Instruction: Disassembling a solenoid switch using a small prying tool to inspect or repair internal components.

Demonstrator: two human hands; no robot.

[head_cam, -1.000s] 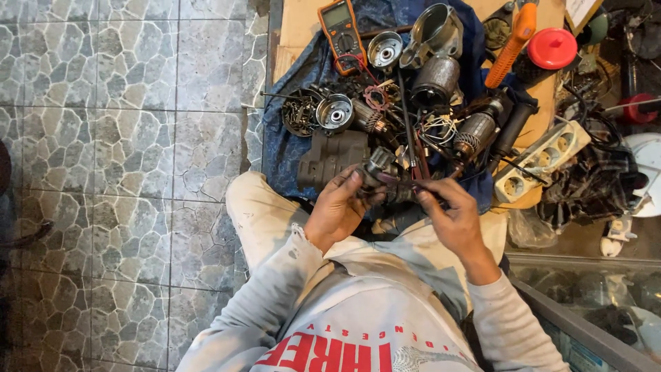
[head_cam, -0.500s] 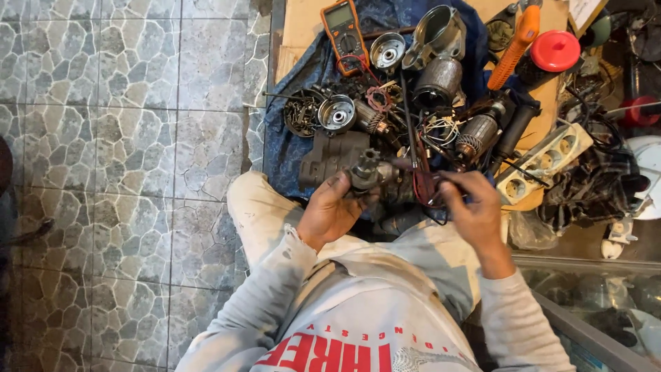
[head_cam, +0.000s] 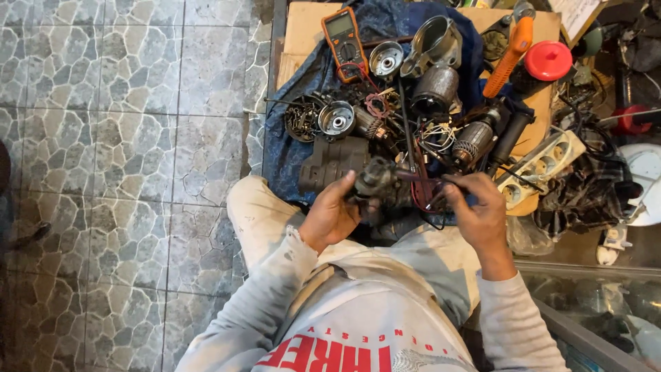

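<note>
Since earlier frame your right hand shifted right, fingers pinched on red-handled tool. Left hand wrapped around grimy motor part, held over lap. Part looks mid-strip; other motor pieces lie loose on blue cloth.

Open tiled floor leftward; crowded motor parts ahead.

multimeter behind motor part, power strip right.
</note>
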